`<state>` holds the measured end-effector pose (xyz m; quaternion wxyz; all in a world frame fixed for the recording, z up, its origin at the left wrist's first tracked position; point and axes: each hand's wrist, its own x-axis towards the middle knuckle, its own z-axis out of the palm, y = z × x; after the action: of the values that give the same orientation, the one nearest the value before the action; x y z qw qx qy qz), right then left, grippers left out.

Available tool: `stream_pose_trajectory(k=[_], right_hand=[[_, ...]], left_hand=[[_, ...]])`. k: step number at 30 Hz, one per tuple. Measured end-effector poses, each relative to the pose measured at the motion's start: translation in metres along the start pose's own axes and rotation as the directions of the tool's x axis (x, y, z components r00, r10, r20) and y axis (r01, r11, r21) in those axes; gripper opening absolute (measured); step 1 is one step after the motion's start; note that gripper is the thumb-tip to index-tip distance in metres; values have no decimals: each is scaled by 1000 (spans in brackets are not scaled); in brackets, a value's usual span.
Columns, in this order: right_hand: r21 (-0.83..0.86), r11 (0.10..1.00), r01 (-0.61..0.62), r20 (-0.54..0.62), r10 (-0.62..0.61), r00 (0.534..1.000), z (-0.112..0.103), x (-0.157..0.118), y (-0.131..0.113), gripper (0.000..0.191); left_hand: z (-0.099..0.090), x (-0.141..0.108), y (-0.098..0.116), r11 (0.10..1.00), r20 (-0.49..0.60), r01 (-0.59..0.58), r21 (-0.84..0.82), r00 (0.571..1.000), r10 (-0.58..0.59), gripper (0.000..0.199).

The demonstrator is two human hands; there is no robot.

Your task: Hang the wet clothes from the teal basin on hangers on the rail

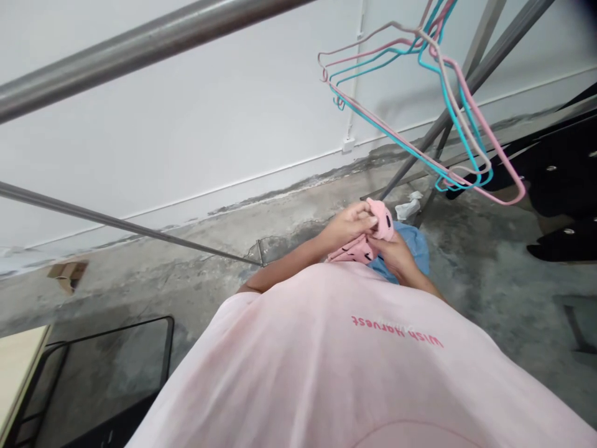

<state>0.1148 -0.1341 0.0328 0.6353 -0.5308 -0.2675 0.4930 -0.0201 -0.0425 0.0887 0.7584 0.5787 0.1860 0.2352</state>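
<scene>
A bunched pink cloth (358, 250) with small black marks is held close in front of my shirt; its full shape is hidden, so I cannot tell what garment it is. My left hand (349, 223) grips its upper edge with bent fingers. On the other side, my right hand (390, 251) pinches the same cloth, the thumb lying near the fold. Below my right hand, a blue cloth or bag (413, 246) shows, partly covered by the arm. Several pink and blue clothes hangers (401, 140) hang above and to the right, apart from both hands.
A thick metal rail (140, 46) crosses the upper left, and a thinner bar (125, 224) slopes down below it. Dark hanging material with metal studs (555, 174) is at right. A cardboard box (68, 274), a black metal frame (170, 348) and a white scrap (408, 207) sit lower.
</scene>
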Motion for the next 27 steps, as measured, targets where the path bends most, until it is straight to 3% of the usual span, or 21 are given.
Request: stream_pose_trajectory(k=[2,5,7,9,13,15,17,19,20,23,25,27], right_hand=[[16,1000,3,-66,-2,998,-3,-2,-1,47],[52,997,49,-116,-43,992,-9,-7,-6,47],[53,996,73,-92,-68,993,-13,-13,-10,50],[21,997,77,-25,-77,997,-17,-19,-15,53],[-82,993,90,189,-73,979,-21,-27,-29,53],[-122,986,114,267,-78,960,-22,-28,-34,50],[-146,982,124,292,-77,953,-25,-27,-36,48],[-137,985,109,247,-73,966,-29,-24,-33,50],[-122,987,100,200,-75,977,-32,-22,-31,53],[-60,989,138,-27,-140,990,-38,-13,-25,56],[-45,978,204,-173,-209,963,-43,-4,-23,52],[-48,965,258,-271,-261,927,-49,4,-23,47]], left_hand=[[-18,2,-4,999,-126,-36,28,991,39,38],[-46,7,-18,992,-397,-25,120,915,71,26],[-61,11,-32,983,-467,24,180,882,64,27],[-71,16,-48,972,-431,66,224,901,39,40],[-78,25,-74,961,-232,105,256,972,-44,71],[-79,28,-81,958,-112,94,271,992,-66,68],[-79,29,-84,944,33,91,318,994,-107,50],[-79,26,-85,915,96,121,386,981,-170,35],[-79,24,-85,903,63,145,405,981,-186,34],[-81,17,-79,925,-226,190,329,967,-119,37],[-83,11,-69,971,-391,136,195,919,-49,41],[-83,7,-55,997,-468,68,41,883,-40,45]])
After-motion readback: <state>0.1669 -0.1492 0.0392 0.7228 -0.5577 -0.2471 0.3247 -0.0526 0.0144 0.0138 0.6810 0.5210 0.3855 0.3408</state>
